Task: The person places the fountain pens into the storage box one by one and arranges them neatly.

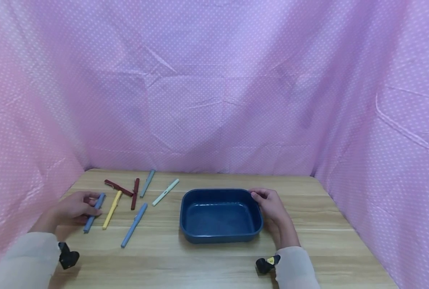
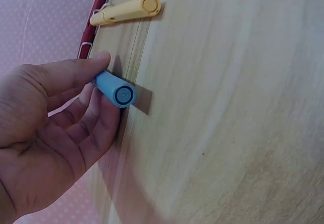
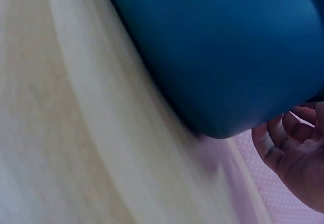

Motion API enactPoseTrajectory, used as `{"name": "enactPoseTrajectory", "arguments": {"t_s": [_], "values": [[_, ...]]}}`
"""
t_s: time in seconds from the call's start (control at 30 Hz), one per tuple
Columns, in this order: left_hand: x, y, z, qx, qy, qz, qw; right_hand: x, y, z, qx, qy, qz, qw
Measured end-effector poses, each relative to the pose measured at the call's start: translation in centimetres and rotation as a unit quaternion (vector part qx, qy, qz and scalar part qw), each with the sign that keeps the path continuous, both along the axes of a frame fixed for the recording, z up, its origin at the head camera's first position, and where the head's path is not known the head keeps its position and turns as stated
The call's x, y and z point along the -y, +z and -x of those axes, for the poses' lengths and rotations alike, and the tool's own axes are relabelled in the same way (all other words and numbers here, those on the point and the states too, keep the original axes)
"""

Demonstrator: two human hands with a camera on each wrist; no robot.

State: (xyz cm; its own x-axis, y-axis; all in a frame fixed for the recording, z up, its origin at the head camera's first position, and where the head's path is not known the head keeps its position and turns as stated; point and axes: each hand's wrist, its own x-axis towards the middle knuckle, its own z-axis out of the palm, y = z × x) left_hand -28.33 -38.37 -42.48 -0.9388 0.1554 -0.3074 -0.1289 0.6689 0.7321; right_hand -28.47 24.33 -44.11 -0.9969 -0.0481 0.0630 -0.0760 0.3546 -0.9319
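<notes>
At the left of the table, my left hand [image 1: 73, 206] pinches a blue pen [image 1: 94, 213] between thumb and fingers. In the left wrist view, the end of that blue pen [image 2: 114, 88] points toward the camera, close above the wood. Just right of it lies a yellow pen [image 1: 112, 210]. My right hand [image 1: 270, 202] grips the far right corner of a dark blue rectangular box [image 1: 221, 239], thumb at its rim. The right wrist view has the box's outer wall [image 3: 217, 57] with curled fingers [image 3: 276, 140] beside it; their tips are partly hidden.
Two dark red pens [image 1: 135, 194] touch or nearly touch behind the yellow one. A grey-blue pen [image 1: 147, 184], a pale green pen [image 1: 165, 192] and another blue pen [image 1: 134, 225] lie left of the box. Pink dotted cloth [image 1: 214, 100] hangs around the wooden table [image 1: 163, 261].
</notes>
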Motion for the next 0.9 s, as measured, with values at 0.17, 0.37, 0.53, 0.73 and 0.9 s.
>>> {"name": "enactPoseTrajectory", "arguments": {"t_s": [0.17, 0.37, 0.53, 0.73, 0.9], "values": [[0.4, 0.2, 0.0, 0.017, 0.009, -0.007, 0.9998, 0.0, -0.2, 0.1, -0.002, -0.003, -0.006, 1.0], [0.7, 0.4, 0.1, 0.02, 0.016, -0.011, 0.9996, 0.0, -0.3, 0.2, -0.003, -0.008, -0.016, 0.9998], [1.0, 0.3, 0.6, 0.01, 0.018, -0.001, 0.9998, -0.1, -0.2, 0.0, -0.001, -0.008, -0.017, 0.9998], [0.7, 0.8, 0.7, -0.003, 0.021, 0.013, 0.9997, -0.1, -0.2, 0.0, -0.004, -0.012, -0.012, 0.9998], [1.0, 1.3, 0.8, -0.012, 0.005, 0.017, 0.9998, 0.2, -0.1, 0.1, -0.005, -0.016, -0.007, 0.9998]]}}
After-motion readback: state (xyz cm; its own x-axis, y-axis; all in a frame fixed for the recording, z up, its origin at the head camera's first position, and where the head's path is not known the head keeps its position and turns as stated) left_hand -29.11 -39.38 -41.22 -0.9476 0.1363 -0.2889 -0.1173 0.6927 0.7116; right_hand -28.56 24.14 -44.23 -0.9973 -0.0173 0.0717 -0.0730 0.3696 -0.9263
